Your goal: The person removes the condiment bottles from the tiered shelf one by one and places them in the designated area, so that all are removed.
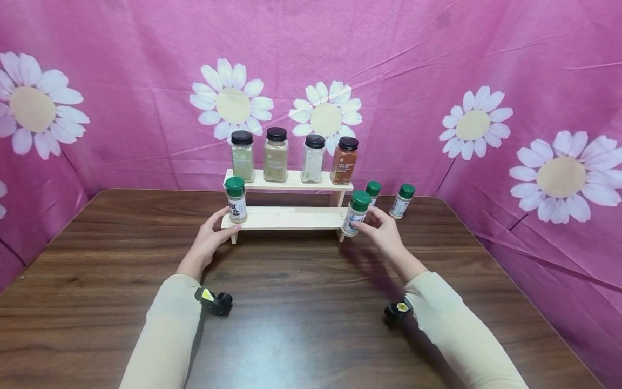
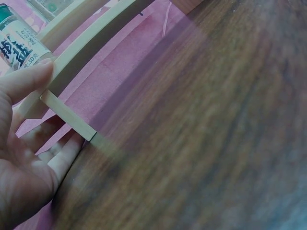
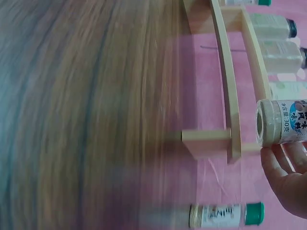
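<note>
My left hand grips the left end of a two-tier wooden rack. In the left wrist view the thumb lies at the lower board's edge and the other fingers reach behind the rack leg. Beside that thumb a green-capped spice jar stands on the lower board. My right hand holds another green-capped spice jar, slightly tilted, at the right end of that board. The right wrist view shows this jar's base apart from the board.
Several black-lidded spice jars stand along the upper board. Right of the rack, two green-capped jars stand on the brown wooden table; one jar is in plain sight, the other partly behind my right hand. A pink flowered cloth hangs behind.
</note>
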Available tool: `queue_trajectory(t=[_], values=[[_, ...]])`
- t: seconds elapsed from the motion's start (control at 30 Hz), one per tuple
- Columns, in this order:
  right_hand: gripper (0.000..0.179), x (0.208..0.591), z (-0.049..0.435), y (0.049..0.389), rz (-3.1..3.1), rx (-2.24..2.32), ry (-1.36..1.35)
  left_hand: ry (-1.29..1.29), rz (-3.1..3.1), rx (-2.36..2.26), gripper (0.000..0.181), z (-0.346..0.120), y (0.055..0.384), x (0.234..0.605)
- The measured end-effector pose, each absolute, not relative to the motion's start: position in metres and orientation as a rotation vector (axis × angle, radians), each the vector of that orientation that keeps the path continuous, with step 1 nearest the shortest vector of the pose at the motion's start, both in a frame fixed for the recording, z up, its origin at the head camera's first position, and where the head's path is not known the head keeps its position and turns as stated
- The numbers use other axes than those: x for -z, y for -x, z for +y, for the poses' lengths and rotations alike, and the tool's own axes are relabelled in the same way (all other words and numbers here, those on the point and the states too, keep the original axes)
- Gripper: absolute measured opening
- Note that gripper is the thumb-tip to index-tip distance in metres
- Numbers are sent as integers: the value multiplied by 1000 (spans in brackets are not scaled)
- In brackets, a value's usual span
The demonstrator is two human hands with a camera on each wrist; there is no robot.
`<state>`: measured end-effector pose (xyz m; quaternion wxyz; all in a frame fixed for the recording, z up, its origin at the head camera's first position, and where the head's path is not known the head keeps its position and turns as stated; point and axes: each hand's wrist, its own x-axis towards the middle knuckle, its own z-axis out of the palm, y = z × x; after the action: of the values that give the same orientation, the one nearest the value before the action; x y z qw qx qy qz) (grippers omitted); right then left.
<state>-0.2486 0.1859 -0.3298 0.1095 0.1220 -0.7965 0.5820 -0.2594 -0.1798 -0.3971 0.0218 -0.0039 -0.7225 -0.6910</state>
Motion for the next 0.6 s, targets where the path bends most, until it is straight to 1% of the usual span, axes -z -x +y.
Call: queue_trajectory(t=[0.17,0.37,0.6], values=[[36,327,203,248,-2340,-1648,-353,-23,-2251,2168,68,-177,255,388],[37,326,221,251,-2316,-1612,-307,-37,-2255,2172,67,-177,255,386],[37,334,233,261,-2282,-1646,-185,-35,-2246,2183,67,-177,255,387]])
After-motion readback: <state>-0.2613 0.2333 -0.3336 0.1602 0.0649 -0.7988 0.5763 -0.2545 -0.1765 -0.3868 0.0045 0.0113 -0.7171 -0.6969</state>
